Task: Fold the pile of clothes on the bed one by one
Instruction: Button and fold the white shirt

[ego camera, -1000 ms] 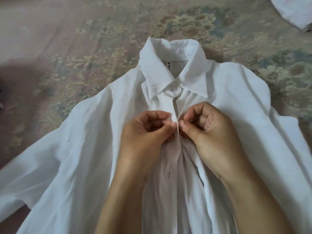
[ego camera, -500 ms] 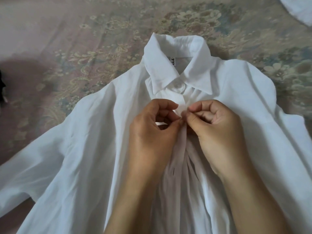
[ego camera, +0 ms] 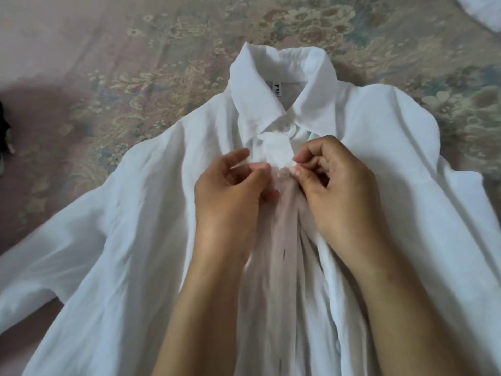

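Two hands are working the front of a white collared shirt (ego camera: 406, 185) that's spread face up on a floral bedspread (ego camera: 135, 77), collar pointing away from the person. Using the collar (ego camera: 273, 85) as the landmark: the top button (ego camera: 288, 128) sits right below where the collar points meet, and it's done up. Just below that, the button placket is bunched into a little lump of fabric.

The left hand (ego camera: 230, 196) is a bit lower than the collar and to its left, thumb and fingers curled in and pinching the edge of the placket. The right hand (ego camera: 336, 185) is below the collar and slightly to its right, fingers curled, thumb and forefinger pinching the other edge of the placket. The second button (ego camera: 284, 172) sits right between the two thumbs, so the hands are nearly touching each other. Can't tell if that button is all the way through its hole.

Further below the collar, the placket runs toward the person with a dark buttonhole slit (ego camera: 283, 255) showing between the forearms. Sleeves fan out to both sides. Far right of the collar, another white garment (ego camera: 477, 12) peeks in at the corner. Far left, something dark (ego camera: 4, 131) at the edge.
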Motion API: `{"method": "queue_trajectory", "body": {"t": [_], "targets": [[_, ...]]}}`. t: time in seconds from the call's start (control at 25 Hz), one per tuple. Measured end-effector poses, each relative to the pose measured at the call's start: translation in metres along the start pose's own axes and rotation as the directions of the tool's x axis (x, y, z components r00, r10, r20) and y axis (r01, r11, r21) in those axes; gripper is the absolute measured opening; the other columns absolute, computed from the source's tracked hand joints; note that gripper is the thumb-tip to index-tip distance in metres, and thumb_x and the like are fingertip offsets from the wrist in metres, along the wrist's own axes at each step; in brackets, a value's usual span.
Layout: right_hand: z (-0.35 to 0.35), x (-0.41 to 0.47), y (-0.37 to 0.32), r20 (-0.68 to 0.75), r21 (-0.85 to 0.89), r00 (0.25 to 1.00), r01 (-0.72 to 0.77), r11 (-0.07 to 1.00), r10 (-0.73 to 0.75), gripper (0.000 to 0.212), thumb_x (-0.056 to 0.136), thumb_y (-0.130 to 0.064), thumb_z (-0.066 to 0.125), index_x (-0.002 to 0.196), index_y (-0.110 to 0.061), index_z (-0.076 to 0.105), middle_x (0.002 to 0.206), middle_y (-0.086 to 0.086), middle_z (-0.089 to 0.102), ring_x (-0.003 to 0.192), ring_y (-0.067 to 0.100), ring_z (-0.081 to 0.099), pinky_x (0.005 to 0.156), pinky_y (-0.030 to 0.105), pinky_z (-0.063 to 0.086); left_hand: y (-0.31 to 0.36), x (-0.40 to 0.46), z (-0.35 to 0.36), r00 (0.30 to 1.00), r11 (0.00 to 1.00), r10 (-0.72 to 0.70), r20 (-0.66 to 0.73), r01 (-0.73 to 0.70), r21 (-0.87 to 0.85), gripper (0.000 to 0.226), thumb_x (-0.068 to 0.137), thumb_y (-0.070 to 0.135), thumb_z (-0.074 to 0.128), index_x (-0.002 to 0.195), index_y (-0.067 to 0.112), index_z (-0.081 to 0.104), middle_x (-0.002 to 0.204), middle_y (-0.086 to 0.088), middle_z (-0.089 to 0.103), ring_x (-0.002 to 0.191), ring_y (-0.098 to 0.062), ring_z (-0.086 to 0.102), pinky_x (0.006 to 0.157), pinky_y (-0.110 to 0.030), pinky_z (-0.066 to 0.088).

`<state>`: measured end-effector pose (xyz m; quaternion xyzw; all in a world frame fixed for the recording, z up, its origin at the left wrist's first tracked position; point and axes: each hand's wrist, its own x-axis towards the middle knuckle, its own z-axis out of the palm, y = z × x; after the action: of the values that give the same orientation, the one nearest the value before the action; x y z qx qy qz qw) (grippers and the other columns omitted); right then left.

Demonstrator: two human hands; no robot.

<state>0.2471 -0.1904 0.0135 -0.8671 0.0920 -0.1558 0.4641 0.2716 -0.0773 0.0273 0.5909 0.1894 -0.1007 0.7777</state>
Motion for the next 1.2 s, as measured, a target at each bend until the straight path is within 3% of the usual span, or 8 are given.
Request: {"method": "queue_trajectory", "body": {"t": [0.16, 0.32, 0.4, 0.52, 0.8, 0.92, 1.04, 1.2], "targets": [[-0.020, -0.001, -0.009, 0.058, -0.120, 0.997, -0.036, 0.992, 0.044, 0.013, 0.088, -0.005, 0.060, 0.099, -0.012, 0.061, 0.078, -0.010, 0.060, 0.081, 0.007, 0.060, 0.074, 0.018, 0.044, 0.011, -0.011, -0.008, 0.964, 0.874, 0.208, 0.166, -0.259, 0.411, 0.009, 0.085, 0.008, 0.067, 0.092, 0.014, 0.063, 0.071, -0.002, 0.065, 0.060, -0.010, 0.061, 0.060, -0.025, 0.054], [-0.047, -0.041, -0.027, 0.130, -0.173, 0.982, -0.116, 0.978, 0.139, 0.008, 0.088, -0.018, 0.064, 0.095, -0.014, 0.063, 0.075, -0.012, 0.059, 0.072, 0.008, 0.057, 0.068, 0.017, 0.043, 0.011, -0.051, -0.017, 0.937, 0.352, 0.159, 0.310, -0.347, 0.869, 0.018, 0.080, 0.028, 0.073, 0.084, 0.016, 0.060, 0.077, 0.006, 0.057, 0.076, -0.011, 0.057, 0.058, -0.013, 0.039], [-0.045, -0.064, -0.022, 0.208, -0.281, 0.953, -0.160, 0.946, 0.222, 0.014, 0.086, -0.019, 0.065, 0.099, -0.013, 0.065, 0.089, -0.002, 0.065, 0.084, 0.016, 0.062, 0.075, 0.026, 0.049, -0.004, -0.070, -0.019, 0.951, 0.306, 0.129, 0.279, -0.306, 0.902, 0.040, 0.073, 0.035, 0.077, 0.097, 0.013, 0.053, 0.092, 0.003, 0.051, 0.091, -0.017, 0.053, 0.069, -0.021, 0.037], [-0.040, -0.079, -0.011, 0.108, -0.266, 0.968, -0.190, 0.945, 0.225, 0.016, 0.085, -0.008, 0.064, 0.100, -0.012, 0.067, 0.090, -0.002, 0.066, 0.091, 0.020, 0.064, 0.082, 0.031, 0.049, -0.028, -0.088, -0.024, 0.926, 0.359, 0.261, 0.272, -0.355, 0.863, 0.051, 0.070, 0.034, 0.079, 0.102, 0.012, 0.047, 0.097, 0.004, 0.043, 0.096, -0.016, 0.045, 0.077, -0.020, 0.031], [-0.048, -0.077, -0.005, 0.118, 0.231, 0.939, -0.342, 0.911, 0.322, 0.019, 0.085, -0.007, 0.067, 0.085, -0.025, 0.065, 0.076, -0.009, 0.070, 0.077, 0.000, 0.066, 0.071, 0.011, 0.048, -0.039, -0.080, -0.034, 0.879, 0.398, 0.434, 0.198, -0.384, 0.833, 0.012, 0.087, 0.023, 0.063, 0.077, 0.015, 0.064, 0.078, 0.009, 0.055, 0.073, -0.009, 0.054, 0.063, -0.018, 0.041], [-0.046, -0.076, -0.011, 0.187, 0.370, 0.922, -0.386, 0.845, 0.339, 0.018, 0.087, -0.006, 0.063, 0.088, -0.024, 0.066, 0.080, -0.006, 0.071, 0.079, 0.003, 0.066, 0.074, 0.014, 0.048, -0.028, -0.076, -0.037, 0.946, 0.613, 0.311, 0.089, -0.271, 0.742, 0.018, 0.086, 0.030, 0.065, 0.071, 0.020, 0.065, 0.064, 0.010, 0.060, 0.058, -0.004, 0.053, 0.053, -0.011, 0.038], [-0.043, -0.077, -0.017, 0.200, 0.385, 0.908, -0.418, 0.823, 0.368, 0.016, 0.087, -0.012, 0.064, 0.085, -0.026, 0.070, 0.083, -0.009, 0.073, 0.082, 0.003, 0.068, 0.078, 0.018, 0.051, -0.021, -0.073, -0.038, 0.999, 0.902, 0.021, 0.024, -0.029, 0.431, 0.021, 0.085, 0.028, 0.068, 0.068, 0.016, 0.070, 0.060, 0.000, 0.064, 0.054, -0.011, 0.056, 0.057, -0.025, 0.047], [-0.040, -0.079, -0.026, 0.177, 0.374, 0.898, -0.439, 0.817, 0.402, 0.005, 0.076, -0.025, 0.076, 0.081, -0.023, 0.073, 0.077, -0.003, 0.073, 0.071, 0.013, 0.068, 0.068, 0.023, 0.054, -0.021, -0.075, -0.037, 0.986, 0.949, -0.134, 0.095, 0.100, 0.298, 0.021, 0.088, 0.022, 0.064, 0.071, 0.014, 0.074, 0.074, -0.012, 0.073, 0.069, -0.023, 0.071, 0.069, -0.035, 0.056]]}}
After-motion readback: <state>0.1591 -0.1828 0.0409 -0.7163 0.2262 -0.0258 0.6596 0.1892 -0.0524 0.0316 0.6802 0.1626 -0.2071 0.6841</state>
